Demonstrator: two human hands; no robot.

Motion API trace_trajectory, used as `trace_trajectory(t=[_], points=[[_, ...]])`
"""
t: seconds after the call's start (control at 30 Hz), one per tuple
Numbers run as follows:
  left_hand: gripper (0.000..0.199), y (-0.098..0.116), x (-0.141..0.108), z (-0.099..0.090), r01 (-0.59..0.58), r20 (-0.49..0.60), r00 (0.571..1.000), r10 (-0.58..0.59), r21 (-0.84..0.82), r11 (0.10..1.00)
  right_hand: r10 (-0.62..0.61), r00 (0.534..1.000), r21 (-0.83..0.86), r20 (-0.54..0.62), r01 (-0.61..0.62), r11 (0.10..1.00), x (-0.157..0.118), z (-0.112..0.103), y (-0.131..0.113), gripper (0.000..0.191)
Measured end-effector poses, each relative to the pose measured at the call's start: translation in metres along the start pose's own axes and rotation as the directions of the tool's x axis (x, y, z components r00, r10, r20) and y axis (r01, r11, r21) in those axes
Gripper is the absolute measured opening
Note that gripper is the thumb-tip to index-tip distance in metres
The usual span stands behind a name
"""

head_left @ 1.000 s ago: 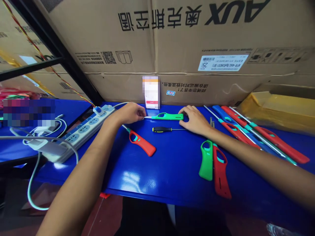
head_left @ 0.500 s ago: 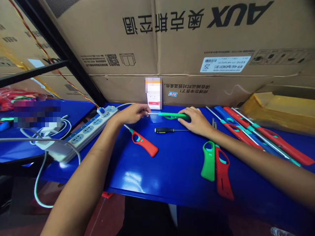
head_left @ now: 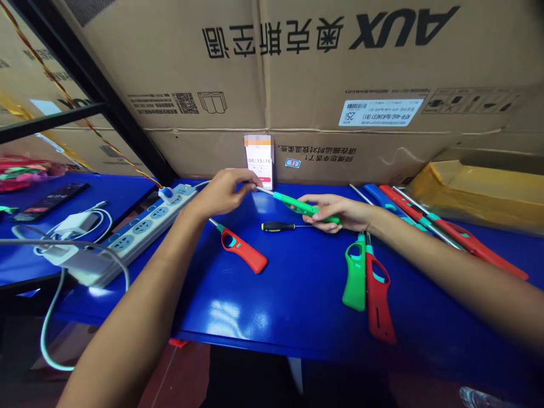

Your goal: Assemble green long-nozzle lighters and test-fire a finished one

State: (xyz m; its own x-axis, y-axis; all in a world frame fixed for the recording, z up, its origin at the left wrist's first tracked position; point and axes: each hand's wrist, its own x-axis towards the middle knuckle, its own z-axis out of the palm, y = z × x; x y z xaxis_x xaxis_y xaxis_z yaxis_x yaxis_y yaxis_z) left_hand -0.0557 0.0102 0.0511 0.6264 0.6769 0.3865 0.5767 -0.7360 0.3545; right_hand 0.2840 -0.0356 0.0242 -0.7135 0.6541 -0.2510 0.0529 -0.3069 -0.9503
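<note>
Between my two hands is a green long-necked gas lighter [head_left: 300, 205], held over the table and tilted with its metal tip up to the left. My left hand [head_left: 232, 191] pinches the end of the metal tube. My right hand [head_left: 335, 212] is closed around the green handle from the right. Just below lies a black and yellow screwdriver [head_left: 278, 226], its shaft pointing right. A red lighter [head_left: 244, 251] rests to the left of it. Below my right wrist, a green lighter [head_left: 355, 277] and a red lighter [head_left: 379, 300] lie side by side.
Several more red and blue lighters [head_left: 476, 243] lie at the right, partly behind my right forearm. A phone [head_left: 260, 161] leans against the large cardboard box [head_left: 306, 73]. On the left are a power strip [head_left: 147, 226], white chargers with cables [head_left: 72, 243] and a dark phone [head_left: 51, 201].
The green lighter has been lifted and tilted. My right hand has turned, its fingers now beneath the handle. My left hand stays at the metal tip. The view has shifted slightly.
</note>
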Motion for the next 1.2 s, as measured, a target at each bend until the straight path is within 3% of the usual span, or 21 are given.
trace_trajectory(t=[0.13,0.23,0.27,0.33,0.43,0.5,0.63,0.9,1.2], points=[[0.023,0.031,0.003,0.005,-0.138,-0.233,0.953,0.195,0.238,0.961,-0.087,0.989,0.036,-0.119,0.092,0.995,0.009,0.009,0.013,0.036],[0.024,0.059,0.002,0.015,-0.204,-0.282,0.924,0.258,0.206,0.957,-0.097,0.986,0.023,-0.136,0.101,0.995,0.011,0.010,0.017,0.033],[0.024,0.068,0.001,0.019,-0.250,-0.245,0.929,0.278,0.141,0.958,-0.101,0.985,0.010,-0.143,0.103,0.995,0.011,0.010,0.017,0.035],[0.027,0.083,0.000,0.030,-0.341,-0.026,0.940,0.340,-0.084,0.936,-0.122,0.978,-0.044,-0.168,0.116,0.992,0.011,0.011,0.019,0.040],[0.026,0.099,-0.001,0.049,-0.307,0.266,0.878,0.398,-0.323,0.895,-0.163,0.966,-0.188,-0.200,0.125,0.974,0.011,0.015,0.021,0.040],[0.023,0.104,-0.001,0.059,-0.280,0.350,0.845,0.404,-0.354,0.892,-0.181,0.961,-0.265,-0.208,0.123,0.956,0.012,0.018,0.021,0.035],[0.022,0.102,0.000,0.069,-0.262,0.388,0.838,0.383,-0.329,0.907,-0.174,0.964,-0.312,-0.201,0.106,0.944,0.012,0.022,0.020,0.032],[0.021,0.101,0.000,0.068,-0.204,0.447,0.831,0.331,-0.308,0.929,-0.167,0.970,-0.325,-0.178,0.102,0.940,0.013,0.021,0.022,0.027],[0.023,0.096,-0.001,0.071,-0.214,0.425,0.841,0.335,-0.307,0.927,-0.154,0.975,-0.318,-0.159,0.098,0.943,0.013,0.019,0.021,0.034]])
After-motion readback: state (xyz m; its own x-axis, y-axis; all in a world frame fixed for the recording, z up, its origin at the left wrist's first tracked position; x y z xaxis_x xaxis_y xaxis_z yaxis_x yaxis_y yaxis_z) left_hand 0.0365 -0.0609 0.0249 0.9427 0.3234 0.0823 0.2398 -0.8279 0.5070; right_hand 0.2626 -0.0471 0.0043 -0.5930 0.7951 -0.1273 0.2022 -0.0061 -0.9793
